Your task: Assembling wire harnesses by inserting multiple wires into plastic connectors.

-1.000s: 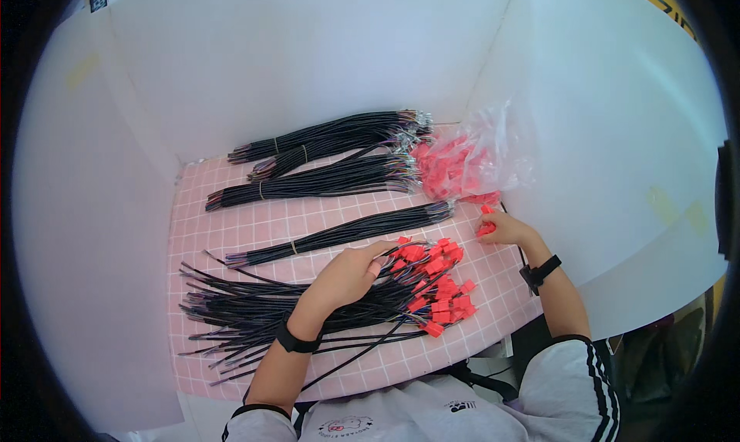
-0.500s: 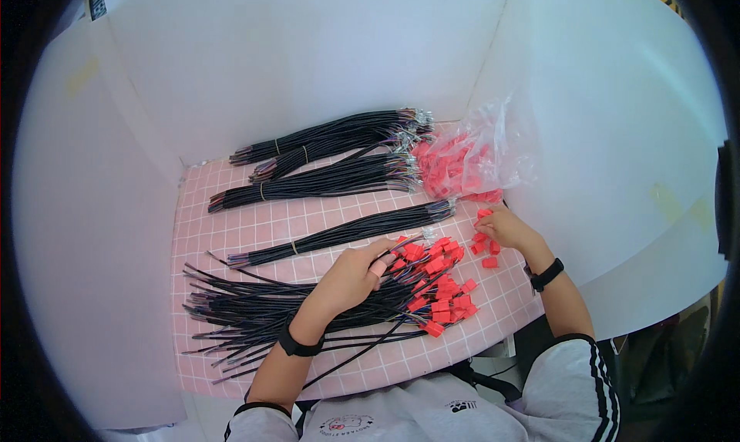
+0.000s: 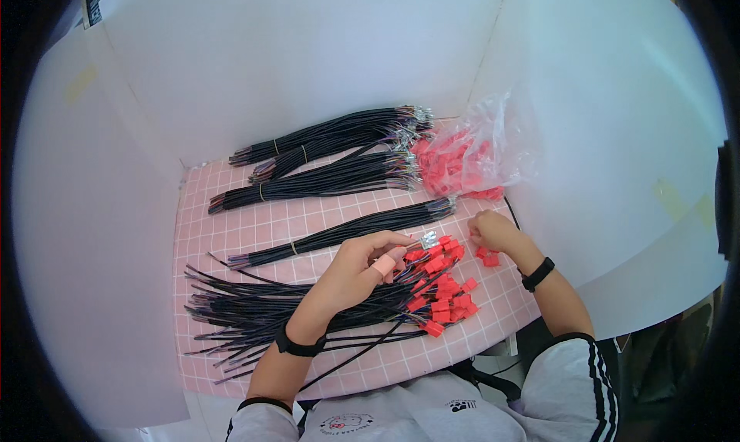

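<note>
While the left hand (image 3: 353, 274) pinches a cable (image 3: 417, 245) near its tip, the cable's silvery terminals (image 3: 430, 239) stick out past the fingertips, bare and clear to reach, over the upper edge of the capped pile (image 3: 362, 305). The right hand (image 3: 492, 231) is curled, thumb and fingers drawn close together, just above the loose caps (image 3: 488, 258) on the pink mat (image 3: 505, 307); its fingers hide whatever may be between them, so I cannot tell whether it has a cap. The step in hand looks to be fitting a red cap over these terminals, with the cap being picked or turned ready at the right. The next move probably calls for the right hand to bring a cap across, opening toward the terminals, and push it straight on while the left grip stays firm and the wires stay together. The red ends (image 3: 445, 289) of the pile suggest many are done; the tied bundle (image 3: 347, 232) beyond it has uncapped ends, and more caps lie in the clear bag (image 3: 501, 145).
</note>
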Tool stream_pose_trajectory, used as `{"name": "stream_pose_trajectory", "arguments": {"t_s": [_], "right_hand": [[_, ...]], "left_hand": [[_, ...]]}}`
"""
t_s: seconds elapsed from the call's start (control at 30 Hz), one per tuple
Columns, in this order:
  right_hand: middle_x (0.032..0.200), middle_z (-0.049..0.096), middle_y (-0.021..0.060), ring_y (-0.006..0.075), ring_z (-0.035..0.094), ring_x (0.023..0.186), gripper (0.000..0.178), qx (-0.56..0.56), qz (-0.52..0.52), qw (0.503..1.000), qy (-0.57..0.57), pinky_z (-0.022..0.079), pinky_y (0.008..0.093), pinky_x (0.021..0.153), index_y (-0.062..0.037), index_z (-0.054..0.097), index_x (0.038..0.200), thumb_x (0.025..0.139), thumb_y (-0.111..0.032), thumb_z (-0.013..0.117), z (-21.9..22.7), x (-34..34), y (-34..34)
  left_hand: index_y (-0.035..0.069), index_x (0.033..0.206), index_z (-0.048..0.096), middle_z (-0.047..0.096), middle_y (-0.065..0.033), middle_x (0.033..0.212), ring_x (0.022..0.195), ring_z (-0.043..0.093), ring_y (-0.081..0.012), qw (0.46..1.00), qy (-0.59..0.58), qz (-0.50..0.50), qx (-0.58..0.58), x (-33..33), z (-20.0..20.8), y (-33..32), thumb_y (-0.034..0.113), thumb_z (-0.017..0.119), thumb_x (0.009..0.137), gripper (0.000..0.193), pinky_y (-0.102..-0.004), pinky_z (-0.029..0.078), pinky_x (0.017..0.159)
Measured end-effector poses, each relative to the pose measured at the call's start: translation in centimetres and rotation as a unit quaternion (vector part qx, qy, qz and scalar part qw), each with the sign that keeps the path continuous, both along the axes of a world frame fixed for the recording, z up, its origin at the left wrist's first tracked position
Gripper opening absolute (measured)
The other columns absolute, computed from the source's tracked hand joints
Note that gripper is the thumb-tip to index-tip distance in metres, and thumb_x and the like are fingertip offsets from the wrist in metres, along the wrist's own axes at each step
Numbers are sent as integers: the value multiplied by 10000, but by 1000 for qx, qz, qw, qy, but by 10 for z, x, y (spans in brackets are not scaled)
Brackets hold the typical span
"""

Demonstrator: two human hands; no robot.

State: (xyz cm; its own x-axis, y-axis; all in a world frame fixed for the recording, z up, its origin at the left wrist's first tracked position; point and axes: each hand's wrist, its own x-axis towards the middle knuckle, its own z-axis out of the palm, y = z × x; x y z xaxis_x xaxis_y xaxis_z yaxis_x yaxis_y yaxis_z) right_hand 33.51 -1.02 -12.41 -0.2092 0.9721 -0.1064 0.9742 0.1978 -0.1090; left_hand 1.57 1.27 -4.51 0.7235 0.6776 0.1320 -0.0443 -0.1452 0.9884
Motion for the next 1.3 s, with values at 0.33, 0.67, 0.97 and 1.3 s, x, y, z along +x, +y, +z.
{"name": "stream_pose_trajectory", "arguments": {"t_s": [0.33,0.67,0.97,1.3], "right_hand": [[852,586,129,231,585,769,191,135,-36,943,303,465,296,678,-1,518,912,730,12,575,86,-62,-5],[922,579,95,145,578,855,215,40,-32,728,684,473,268,758,6,519,953,749,9,588,125,-133,16],[940,570,99,163,570,891,266,14,-22,669,743,476,281,778,25,500,1005,748,34,571,119,-144,22],[961,567,103,163,566,877,289,26,59,678,732,460,291,789,36,494,1046,763,25,555,113,-145,26]], "left_hand": [[-35,861,574,585,-46,738,603,520,-68,991,-71,101,-55,2,6,2,47,526,815,105,-183,421,540],[-31,868,569,603,-69,723,566,535,-76,975,-76,191,-85,-4,23,6,61,558,798,116,-170,400,496],[-40,854,559,591,-77,689,539,518,-72,966,-96,232,-55,-12,28,7,50,559,794,109,-171,395,469],[-41,850,557,577,-64,675,538,518,-74,966,-101,224,-83,-14,31,5,32,555,793,93,-172,407,480]]}}
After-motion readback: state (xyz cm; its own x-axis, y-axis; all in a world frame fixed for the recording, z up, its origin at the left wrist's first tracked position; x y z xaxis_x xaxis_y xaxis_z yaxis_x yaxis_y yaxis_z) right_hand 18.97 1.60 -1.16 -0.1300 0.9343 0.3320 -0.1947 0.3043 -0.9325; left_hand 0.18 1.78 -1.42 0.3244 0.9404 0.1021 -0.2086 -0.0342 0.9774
